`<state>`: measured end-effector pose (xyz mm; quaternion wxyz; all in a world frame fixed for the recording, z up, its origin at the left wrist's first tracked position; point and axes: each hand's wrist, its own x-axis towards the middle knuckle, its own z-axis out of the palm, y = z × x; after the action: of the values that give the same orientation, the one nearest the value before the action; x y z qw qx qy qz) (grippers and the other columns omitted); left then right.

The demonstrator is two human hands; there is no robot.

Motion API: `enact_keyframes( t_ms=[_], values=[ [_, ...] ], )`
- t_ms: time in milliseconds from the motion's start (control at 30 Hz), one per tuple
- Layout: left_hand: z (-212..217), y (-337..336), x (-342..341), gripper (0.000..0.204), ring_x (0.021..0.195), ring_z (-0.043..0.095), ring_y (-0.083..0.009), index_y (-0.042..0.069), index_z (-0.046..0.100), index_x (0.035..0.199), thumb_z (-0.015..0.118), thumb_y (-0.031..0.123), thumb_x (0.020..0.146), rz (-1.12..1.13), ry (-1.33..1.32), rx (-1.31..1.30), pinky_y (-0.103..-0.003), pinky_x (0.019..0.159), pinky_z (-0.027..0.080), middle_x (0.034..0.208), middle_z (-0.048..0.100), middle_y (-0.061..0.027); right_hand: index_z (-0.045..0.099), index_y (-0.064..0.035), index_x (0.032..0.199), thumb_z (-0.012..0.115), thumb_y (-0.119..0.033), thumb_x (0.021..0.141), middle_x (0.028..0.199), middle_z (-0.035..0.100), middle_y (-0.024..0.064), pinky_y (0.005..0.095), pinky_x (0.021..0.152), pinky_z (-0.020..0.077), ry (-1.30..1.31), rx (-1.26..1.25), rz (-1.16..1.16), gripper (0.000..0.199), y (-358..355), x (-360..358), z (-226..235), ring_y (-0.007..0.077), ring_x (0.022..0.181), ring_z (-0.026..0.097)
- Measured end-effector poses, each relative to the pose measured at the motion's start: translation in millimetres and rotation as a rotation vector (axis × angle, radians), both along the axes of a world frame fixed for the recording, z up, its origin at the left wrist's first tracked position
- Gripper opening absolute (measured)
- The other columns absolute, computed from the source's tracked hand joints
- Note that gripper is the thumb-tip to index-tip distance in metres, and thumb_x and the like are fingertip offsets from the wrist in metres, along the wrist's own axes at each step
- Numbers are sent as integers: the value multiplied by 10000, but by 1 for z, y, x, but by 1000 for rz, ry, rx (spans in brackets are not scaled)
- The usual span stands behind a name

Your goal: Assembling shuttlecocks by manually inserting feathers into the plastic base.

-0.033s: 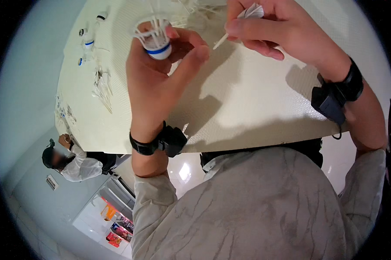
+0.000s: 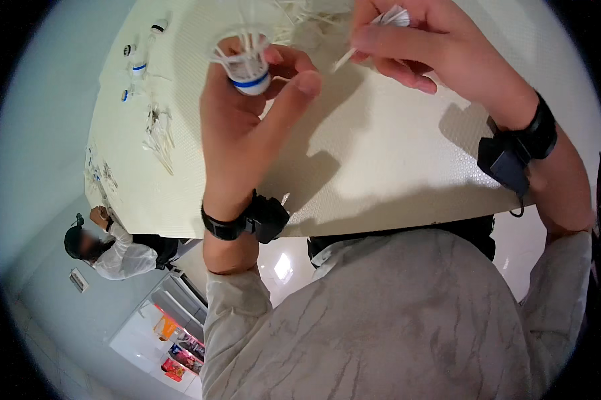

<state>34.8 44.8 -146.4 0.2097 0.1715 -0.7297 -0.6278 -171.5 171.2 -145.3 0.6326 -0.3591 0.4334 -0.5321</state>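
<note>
My left hand [image 2: 250,123] is curled round a shuttlecock [image 2: 252,83] with a rounded white base and a blue band. Pale quills rise from the base inside a clear, ring-like rim, tilted away from me. My left thumb points to the right. Just across from it, my right hand [image 2: 407,50] pinches a white feather [image 2: 388,18], its vane showing above the fingers. The feather's pale stem points down and left, short of the shuttlecock and apart from it. Whether the right hand holds more than one feather, I cannot tell.
Loose white feathers [image 2: 158,143] lie on the cream table [image 2: 387,143], with more pale stems [image 2: 307,17] at its far side. Several shuttlecocks [image 2: 138,67] with blue or dark bands stand at the left. Beyond the table's left end is another person [image 2: 120,257].
My left hand and the shuttlecock have shifted slightly right and down. The feather in my right hand has moved a little up and right, so its stem is farther from my left thumb.
</note>
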Motion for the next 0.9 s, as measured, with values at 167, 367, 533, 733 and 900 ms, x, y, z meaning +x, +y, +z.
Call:
enact_keyframes(
  t_ms=[167,367,533,733,900],
  values=[
    [0,8,2,233,801,551,-85,33,477,1111,624,6,932,34,-14,85,-224,685,453,961,608,-73,554,-6,942,510,-130,1026,661,536,19,213,456,339,-21,-124,-182,156,2,0,-21,63,527,465],
    [-10,11,2,313,876,589,-118,10,480,1140,659,-23,886,115,110,70,-233,702,498,1041,604,-100,532,-11,948,517,-113,1021,688,549,38,212,464,346,56,-129,-175,127,6,4,-13,64,524,449],
    [-9,24,-8,345,913,652,-170,-20,501,1124,705,-31,847,148,121,3,-280,699,564,1049,623,-137,616,-53,936,616,-197,964,628,523,-18,242,462,305,385,-314,-226,146,0,14,-30,46,518,423],
    [-8,26,-8,244,713,634,-219,78,390,914,569,-87,924,137,129,64,-333,595,525,878,570,-121,619,-44,946,643,-189,943,619,558,0,250,463,318,514,-500,-274,147,-4,17,-31,59,520,455],
    [-8,25,-5,243,684,621,-230,81,398,913,555,-104,916,135,168,41,-342,590,504,815,530,-77,634,-54,945,649,-206,947,624,572,-15,238,474,323,375,-265,-269,153,1,11,-17,51,505,451]
  ],
)
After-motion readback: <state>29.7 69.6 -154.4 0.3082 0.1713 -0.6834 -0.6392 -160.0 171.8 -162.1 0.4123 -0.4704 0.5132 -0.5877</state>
